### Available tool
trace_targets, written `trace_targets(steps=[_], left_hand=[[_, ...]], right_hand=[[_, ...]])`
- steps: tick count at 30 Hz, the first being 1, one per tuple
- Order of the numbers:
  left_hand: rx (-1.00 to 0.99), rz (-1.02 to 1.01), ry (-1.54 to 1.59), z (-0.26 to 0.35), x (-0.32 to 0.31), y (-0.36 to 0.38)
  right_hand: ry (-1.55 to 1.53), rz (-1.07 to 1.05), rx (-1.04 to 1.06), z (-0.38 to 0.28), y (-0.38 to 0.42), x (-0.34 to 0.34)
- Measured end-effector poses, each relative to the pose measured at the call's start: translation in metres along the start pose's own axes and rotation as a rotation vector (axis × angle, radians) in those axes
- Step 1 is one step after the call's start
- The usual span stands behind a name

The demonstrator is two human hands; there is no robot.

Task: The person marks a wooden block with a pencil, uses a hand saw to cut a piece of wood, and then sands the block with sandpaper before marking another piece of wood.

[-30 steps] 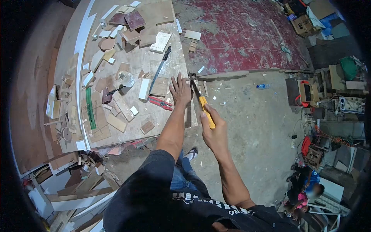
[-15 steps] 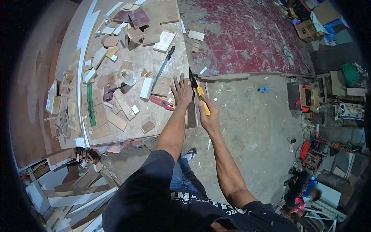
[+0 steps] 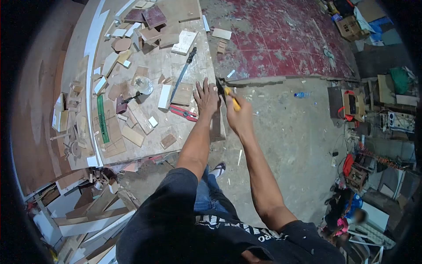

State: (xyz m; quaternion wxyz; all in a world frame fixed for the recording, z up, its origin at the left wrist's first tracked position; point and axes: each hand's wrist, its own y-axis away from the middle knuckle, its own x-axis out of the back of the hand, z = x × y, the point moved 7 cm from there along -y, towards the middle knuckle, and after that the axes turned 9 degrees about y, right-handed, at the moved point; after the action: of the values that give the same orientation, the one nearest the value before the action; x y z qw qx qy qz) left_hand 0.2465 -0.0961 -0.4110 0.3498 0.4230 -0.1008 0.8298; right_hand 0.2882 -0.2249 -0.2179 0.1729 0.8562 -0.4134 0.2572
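At the right edge of the wooden workbench (image 3: 165,137), my left hand (image 3: 208,100) lies flat with its fingers apart, pressing on a dark board (image 3: 216,125). My right hand (image 3: 240,115) is wrapped round the yellow handle (image 3: 233,99) of a saw, just off the bench edge. The saw's dark blade (image 3: 220,85) points away from me, right beside my left fingertips. Left of my left hand are a red tool (image 3: 183,113), a block with a white face (image 3: 165,96) and a long thin blade with a black handle (image 3: 192,54).
Wood offcuts (image 3: 132,136), a green strip (image 3: 102,119) and a clear round container (image 3: 143,85) lie on the bench. Scrap wood (image 3: 92,224) is piled at the lower left. A plastic bottle (image 3: 301,94) lies on the floor. Another person (image 3: 349,209) is at the lower right.
My right hand and the saw have moved forward, away from me, along the bench edge. My left hand stays on the board. The whole view has shifted slightly.
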Motion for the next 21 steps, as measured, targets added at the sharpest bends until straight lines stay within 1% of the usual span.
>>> trace_targets(steps=[1,2,3,4,5,7,8,10,11,13,14,16,19,20,21], left_hand=[[0.002,0.015,-0.004,-0.006,0.002,-0.006],[-0.003,0.024,-0.020,-0.008,0.002,-0.007],[-0.014,0.023,-0.029,-0.003,-0.002,-0.004],[0.040,-0.006,0.014,0.003,0.003,-0.003],[0.035,0.008,0.014,0.004,0.006,-0.005],[0.069,0.020,-0.056,0.005,0.002,-0.003],[0.083,-0.001,-0.056,0.005,0.002,-0.004],[0.074,0.013,-0.052,0.006,0.003,-0.006],[0.063,0.004,-0.046,0.003,0.003,-0.002],[0.060,-0.021,-0.033,0.002,-0.003,0.005],[0.063,-0.032,-0.027,0.005,0.000,0.002],[0.047,-0.025,-0.032,0.005,0.003,-0.002],[0.045,0.008,-0.010,0.003,0.002,-0.005],[0.001,0.012,0.006,-0.003,-0.002,-0.007],[-0.005,-0.013,0.005,-0.001,-0.010,0.008]], right_hand=[[-0.010,-0.026,-0.031,0.005,-0.018,-0.013],[-0.014,-0.022,-0.032,0.012,-0.015,-0.020],[0.007,0.030,0.034,0.018,-0.008,-0.020],[0.027,0.081,0.108,0.024,-0.002,-0.021],[0.024,0.085,0.122,0.037,0.013,-0.026],[-0.137,0.148,0.228,0.062,0.056,-0.026],[-0.129,0.148,0.219,0.062,0.062,-0.020],[-0.150,0.127,0.136,0.040,0.057,-0.018],[-0.161,0.131,0.128,0.024,0.064,-0.009],[-0.047,0.076,0.069,-0.017,0.078,0.024],[-0.041,0.080,0.072,-0.030,0.079,0.039],[-0.017,0.041,0.026,-0.043,0.079,0.051],[0.066,0.007,0.057,-0.033,0.027,0.028],[0.037,-0.007,0.044,-0.019,-0.002,0.013],[0.003,-0.006,0.009,0.000,-0.013,0.003]])
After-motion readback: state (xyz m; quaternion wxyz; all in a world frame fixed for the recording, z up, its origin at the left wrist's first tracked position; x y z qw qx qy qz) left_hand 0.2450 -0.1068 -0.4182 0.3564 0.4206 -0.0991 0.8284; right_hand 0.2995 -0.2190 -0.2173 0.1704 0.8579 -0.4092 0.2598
